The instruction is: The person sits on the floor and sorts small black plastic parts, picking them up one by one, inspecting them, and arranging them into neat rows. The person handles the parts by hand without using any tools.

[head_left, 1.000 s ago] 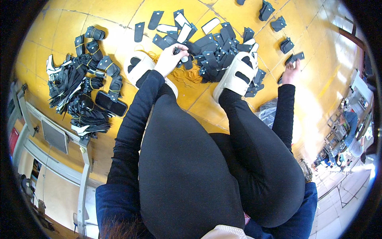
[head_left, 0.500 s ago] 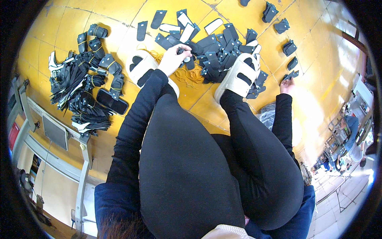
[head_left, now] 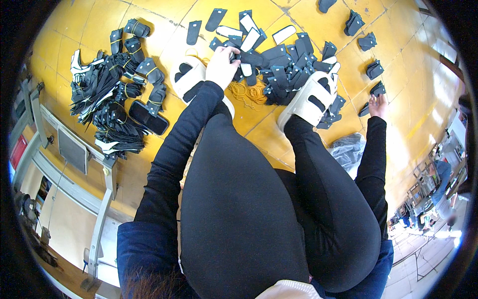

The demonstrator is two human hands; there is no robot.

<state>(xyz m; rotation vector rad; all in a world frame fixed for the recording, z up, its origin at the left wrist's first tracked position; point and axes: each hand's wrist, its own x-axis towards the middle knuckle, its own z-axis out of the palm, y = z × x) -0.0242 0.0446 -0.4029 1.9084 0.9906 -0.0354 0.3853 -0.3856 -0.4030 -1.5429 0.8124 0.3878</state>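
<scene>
On the yellow floor, between and ahead of my feet, lies a loose pile of dark flat tab-shaped pieces (head_left: 277, 77), a few with white faces up. My left hand (head_left: 221, 66), at the pile's left edge, has its fingers closed on a dark piece (head_left: 232, 57), mostly hidden by the hand. Out to the right, my right hand (head_left: 378, 106) has its fingers apart and holds nothing. Just left of it rests a small dark bundle (head_left: 364, 109). Several similar bundles (head_left: 374, 69) form a row leading away from me.
Orange elastic bands (head_left: 248, 93) lie beside my white left sandal (head_left: 188, 79). At left are heaped dark strips (head_left: 94, 92), banded bundles (head_left: 150, 71) and a phone (head_left: 148, 117). A clear plastic bag (head_left: 347, 151) sits by my right leg. A metal frame (head_left: 74, 149) stands lower left.
My right hand has let go of the dark bundle, which now lies on the floor beside it. My left hand stays at the pile's left edge. The whole view has shifted slightly.
</scene>
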